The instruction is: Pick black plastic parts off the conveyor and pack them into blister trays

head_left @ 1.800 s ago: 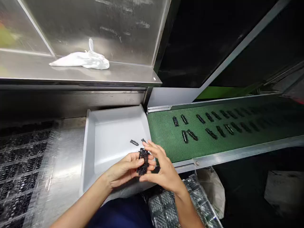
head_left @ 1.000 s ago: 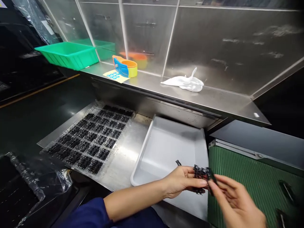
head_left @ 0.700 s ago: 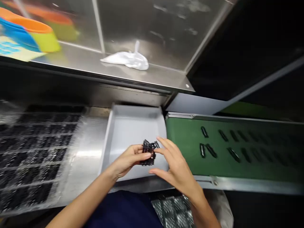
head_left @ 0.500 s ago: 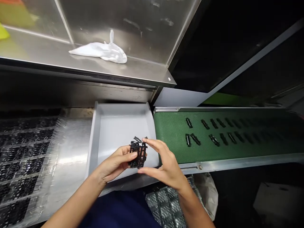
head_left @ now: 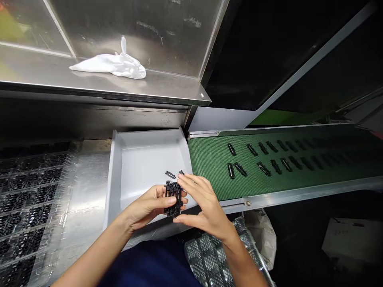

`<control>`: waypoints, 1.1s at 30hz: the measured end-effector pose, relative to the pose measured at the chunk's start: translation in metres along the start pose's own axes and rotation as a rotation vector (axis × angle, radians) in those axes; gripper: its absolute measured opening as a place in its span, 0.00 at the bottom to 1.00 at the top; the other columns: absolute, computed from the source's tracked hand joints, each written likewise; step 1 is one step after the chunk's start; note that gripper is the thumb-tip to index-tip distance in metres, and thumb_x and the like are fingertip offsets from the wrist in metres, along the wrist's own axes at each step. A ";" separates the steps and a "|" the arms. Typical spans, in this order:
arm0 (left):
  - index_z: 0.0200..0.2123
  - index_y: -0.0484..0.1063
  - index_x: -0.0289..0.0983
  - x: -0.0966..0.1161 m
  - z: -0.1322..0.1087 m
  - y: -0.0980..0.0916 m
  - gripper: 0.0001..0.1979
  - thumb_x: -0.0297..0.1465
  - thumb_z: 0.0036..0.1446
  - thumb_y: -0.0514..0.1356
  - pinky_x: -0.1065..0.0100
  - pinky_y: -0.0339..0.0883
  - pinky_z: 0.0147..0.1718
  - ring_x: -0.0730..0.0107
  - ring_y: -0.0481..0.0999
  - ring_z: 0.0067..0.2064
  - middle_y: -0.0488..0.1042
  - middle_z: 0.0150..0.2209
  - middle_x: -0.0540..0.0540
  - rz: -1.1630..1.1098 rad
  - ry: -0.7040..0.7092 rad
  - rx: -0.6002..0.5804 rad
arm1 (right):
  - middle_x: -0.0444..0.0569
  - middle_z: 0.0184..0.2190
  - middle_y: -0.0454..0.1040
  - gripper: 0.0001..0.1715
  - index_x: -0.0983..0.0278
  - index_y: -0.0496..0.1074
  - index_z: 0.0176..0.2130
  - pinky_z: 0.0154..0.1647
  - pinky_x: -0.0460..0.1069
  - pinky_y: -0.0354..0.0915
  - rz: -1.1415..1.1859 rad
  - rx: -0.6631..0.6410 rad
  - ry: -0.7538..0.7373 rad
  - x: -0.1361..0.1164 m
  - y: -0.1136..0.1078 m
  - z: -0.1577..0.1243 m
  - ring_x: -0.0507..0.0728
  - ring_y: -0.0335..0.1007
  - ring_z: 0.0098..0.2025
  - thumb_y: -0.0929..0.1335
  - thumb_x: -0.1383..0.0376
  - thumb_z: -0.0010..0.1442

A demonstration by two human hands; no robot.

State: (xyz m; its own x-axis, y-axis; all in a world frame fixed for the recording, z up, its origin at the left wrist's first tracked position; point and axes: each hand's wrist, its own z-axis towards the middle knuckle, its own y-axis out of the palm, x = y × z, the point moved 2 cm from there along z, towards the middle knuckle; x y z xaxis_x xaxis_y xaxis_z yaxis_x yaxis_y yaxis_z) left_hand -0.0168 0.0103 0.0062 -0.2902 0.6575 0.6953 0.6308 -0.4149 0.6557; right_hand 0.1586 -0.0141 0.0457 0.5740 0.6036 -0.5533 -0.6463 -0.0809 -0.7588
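Note:
Over the grey tray (head_left: 143, 159), my left hand (head_left: 146, 209) is closed round a bundle of small black slotted plastic parts (head_left: 174, 191), thumb on the near face and fingertips showing beyond. My right hand (head_left: 205, 203) spans the bundle lengthwise, fingers at its far end and thumb at its near end, pressing on it from both sides. In the tray just past the bundle lies a loose black plastic part (head_left: 170, 174). A second loose one (head_left: 181, 172) is partly hidden by my right fingertips.
To the right, a green conveyor belt (head_left: 209, 179) carries two rows of black parts (head_left: 263, 169). Clear trays of black parts (head_left: 30, 199) stand at left. A white glove-like item (head_left: 110, 65) lies on the metal shelf (head_left: 167, 88). Stacked clear plastic trays (head_left: 206, 255) are below right.
My right fingers and thumb have come in against the ends of the bundle, which now sits more squarely together. The whole view has shifted slightly.

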 end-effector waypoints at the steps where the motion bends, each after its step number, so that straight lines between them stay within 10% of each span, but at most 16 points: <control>1: 0.40 0.80 0.34 -0.001 0.002 0.001 0.16 0.36 0.49 0.71 0.68 0.66 0.41 0.63 0.76 0.39 0.81 0.36 0.42 0.007 0.005 -0.009 | 0.53 0.63 0.63 0.50 0.56 0.50 0.68 0.65 0.62 0.53 -0.010 -0.009 0.002 0.000 0.001 -0.001 0.64 0.54 0.66 0.73 0.50 0.56; 5: 0.38 0.80 0.35 -0.006 0.010 0.008 0.14 0.36 0.48 0.71 0.67 0.66 0.40 0.66 0.75 0.36 0.80 0.34 0.44 -0.012 0.017 0.002 | 0.51 0.65 0.60 0.49 0.56 0.54 0.66 0.66 0.59 0.52 0.063 -0.056 0.054 0.012 -0.001 -0.009 0.63 0.53 0.67 0.74 0.49 0.53; 11: 0.38 0.79 0.35 -0.014 0.024 0.010 0.14 0.35 0.49 0.71 0.67 0.66 0.43 0.66 0.75 0.37 0.78 0.35 0.45 -0.051 0.021 0.102 | 0.61 0.49 0.72 0.22 0.67 0.71 0.53 0.52 0.60 0.63 -0.348 0.429 0.792 0.104 -0.038 -0.046 0.65 0.68 0.51 0.65 0.57 0.64; 14: 0.40 0.79 0.36 -0.014 0.030 0.006 0.15 0.37 0.51 0.70 0.64 0.66 0.46 0.64 0.75 0.41 0.79 0.39 0.44 0.005 0.046 0.121 | 0.64 0.46 0.73 0.18 0.71 0.73 0.48 0.50 0.62 0.62 -0.380 0.397 0.846 0.130 -0.049 -0.057 0.66 0.68 0.48 0.65 0.64 0.61; 19: 0.45 0.78 0.37 0.001 0.039 -0.003 0.18 0.38 0.51 0.69 0.66 0.63 0.45 0.60 0.71 0.48 0.78 0.48 0.42 0.335 0.134 0.263 | 0.51 0.40 0.77 0.12 0.64 0.77 0.38 0.43 0.50 0.68 -0.115 0.167 0.645 0.083 -0.052 -0.041 0.56 0.72 0.38 0.64 0.67 0.60; 23: 0.38 0.80 0.36 0.007 0.044 -0.002 0.13 0.34 0.48 0.71 0.67 0.64 0.41 0.63 0.73 0.41 0.79 0.39 0.46 0.332 0.037 0.066 | 0.47 0.37 0.78 0.11 0.61 0.78 0.36 0.39 0.47 0.69 0.291 -0.107 0.462 0.026 -0.039 -0.019 0.55 0.74 0.38 0.65 0.67 0.62; 30: 0.35 0.79 0.34 -0.010 0.041 -0.002 0.12 0.34 0.47 0.70 0.70 0.64 0.35 0.69 0.73 0.33 0.77 0.30 0.47 0.147 -0.015 -0.011 | 0.49 0.39 0.78 0.11 0.62 0.77 0.44 0.42 0.49 0.70 0.297 0.176 0.526 0.017 -0.009 -0.008 0.56 0.75 0.39 0.66 0.64 0.64; 33: 0.36 0.79 0.34 -0.013 0.038 0.000 0.13 0.35 0.48 0.71 0.71 0.65 0.36 0.69 0.73 0.34 0.77 0.32 0.46 0.027 -0.013 0.033 | 0.52 0.50 0.74 0.27 0.60 0.70 0.56 0.51 0.52 0.68 0.241 0.132 0.468 0.016 -0.002 -0.012 0.59 0.72 0.48 0.72 0.59 0.59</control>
State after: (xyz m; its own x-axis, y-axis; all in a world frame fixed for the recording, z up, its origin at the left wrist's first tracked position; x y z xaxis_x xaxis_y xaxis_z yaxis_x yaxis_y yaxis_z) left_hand 0.0146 0.0258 -0.0143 -0.2638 0.6548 0.7083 0.6615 -0.4116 0.6269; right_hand 0.1748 -0.0139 0.0346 0.5443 0.1604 -0.8234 -0.8280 -0.0547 -0.5580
